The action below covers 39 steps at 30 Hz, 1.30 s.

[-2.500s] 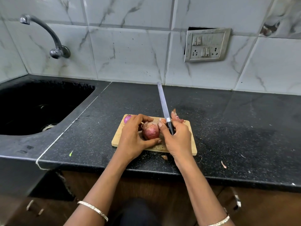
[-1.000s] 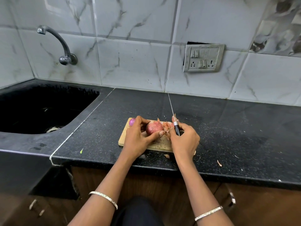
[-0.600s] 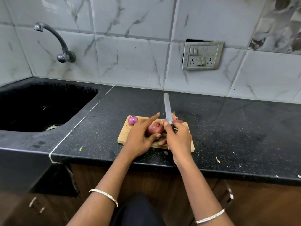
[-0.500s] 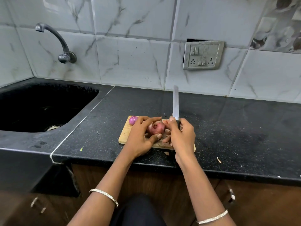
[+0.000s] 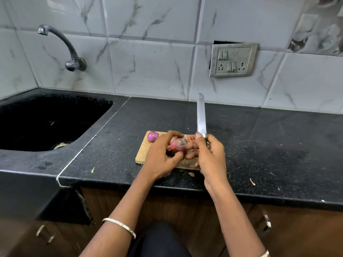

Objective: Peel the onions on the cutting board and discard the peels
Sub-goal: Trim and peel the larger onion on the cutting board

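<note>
Both hands are over the cutting board [image 5: 143, 154], which sits on the black desk [image 5: 269, 145] close to its front edge. The left hand [image 5: 160, 158] cups the onion [image 5: 176, 145], with its fingers [image 5: 171, 134] curled over the top and the thumb pressed in from the near side. The onion is raised just off the board between the two hands, and it is blurred, so I can't make out how much skin is on it. The right hand [image 5: 211, 156] grips the knife [image 5: 201, 115] by the handle. The blade points up and away towards the tiled wall, and the thumb sits at the base of the blade. Its lower fingers reach across to touch the onion. Loose peels [image 5: 190, 140] lie on the board between the hands. A second onion [image 5: 153, 136], purple and shiny, rests alone at the board's far left corner. One peel scrap [image 5: 252, 181] lies on the desk well off to the right. The sink [image 5: 46, 123] is to the left, with the tap [image 5: 69, 48] on the wall above it.
</note>
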### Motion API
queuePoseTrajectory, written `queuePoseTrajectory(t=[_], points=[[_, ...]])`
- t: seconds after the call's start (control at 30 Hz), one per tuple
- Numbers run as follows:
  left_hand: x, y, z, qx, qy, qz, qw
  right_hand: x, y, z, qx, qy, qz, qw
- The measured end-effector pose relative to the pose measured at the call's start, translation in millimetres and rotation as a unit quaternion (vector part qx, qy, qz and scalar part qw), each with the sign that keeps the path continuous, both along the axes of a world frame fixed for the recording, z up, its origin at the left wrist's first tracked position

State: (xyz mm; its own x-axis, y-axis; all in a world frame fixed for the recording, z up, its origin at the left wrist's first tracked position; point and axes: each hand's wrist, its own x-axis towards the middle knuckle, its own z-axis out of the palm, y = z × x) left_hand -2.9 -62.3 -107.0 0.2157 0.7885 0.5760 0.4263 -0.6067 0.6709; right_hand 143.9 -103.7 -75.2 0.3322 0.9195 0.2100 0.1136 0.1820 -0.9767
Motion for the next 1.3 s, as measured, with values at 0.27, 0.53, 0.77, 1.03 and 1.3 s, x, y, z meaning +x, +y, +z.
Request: queuePoseTrajectory(t=[0.27,0.53,0.77,1.03,1.3], points=[[-2.8,7.5,-2.8,-0.046,-0.037,0.060,0.996,25.8,0.7,-2.0,-0.008,-0.244,-0.103,0.964],[-7.3,9.6,-5.6,-0.129,-0.132,-0.003,0.983,14.1,-18.7,-7.0,-0.025,-0.311,-0.014,0.950],[-6.0,9.0,-4.1,-0.130,-0.134,-0.009,0.982,4.6,-44.1,-11.7,-0.003,-0.371,-0.011,0.929],[-5.4,3.2,0.0,-0.109,-0.121,-0.022,0.986,-5.1,-50.2,-13.5,-0.016,-0.397,-0.006,0.918],[-5.7,4.9,-3.6,-0.093,-0.109,-0.010,0.990,-7.6,-50.7,-13.7,-0.040,-0.436,-0.004,0.899]])
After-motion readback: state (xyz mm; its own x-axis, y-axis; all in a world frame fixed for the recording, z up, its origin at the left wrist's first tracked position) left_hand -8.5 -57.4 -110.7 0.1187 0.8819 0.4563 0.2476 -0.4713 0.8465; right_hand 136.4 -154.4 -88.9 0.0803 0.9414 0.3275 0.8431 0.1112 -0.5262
